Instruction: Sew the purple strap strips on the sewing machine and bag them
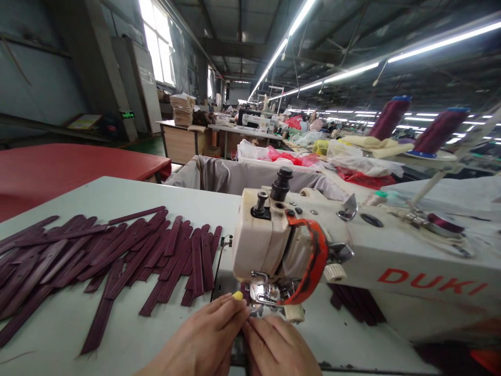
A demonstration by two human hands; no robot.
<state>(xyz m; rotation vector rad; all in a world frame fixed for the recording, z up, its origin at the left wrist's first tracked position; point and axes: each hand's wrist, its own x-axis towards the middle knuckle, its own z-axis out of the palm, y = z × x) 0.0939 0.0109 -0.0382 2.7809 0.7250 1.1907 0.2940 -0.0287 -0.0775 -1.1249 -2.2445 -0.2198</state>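
Note:
My left hand [203,339] and my right hand [278,347] meet at the bottom middle, fingertips pressed together just in front of the presser foot [261,298] of a white sewing machine [297,245]. A yellow cover shows on a left fingertip. Both hands pinch something dark and narrow under the needle; I cannot make it out. Many dark maroon strips [117,256] lie fanned out to the left of my hands on the pale table [78,324].
Two maroon thread cones [391,117] stand at the back right behind the machine. More maroon pieces [354,305] lie under the machine arm. A red table [58,169] sits at the left, a grey fabric bin [235,175] behind, other workstations beyond.

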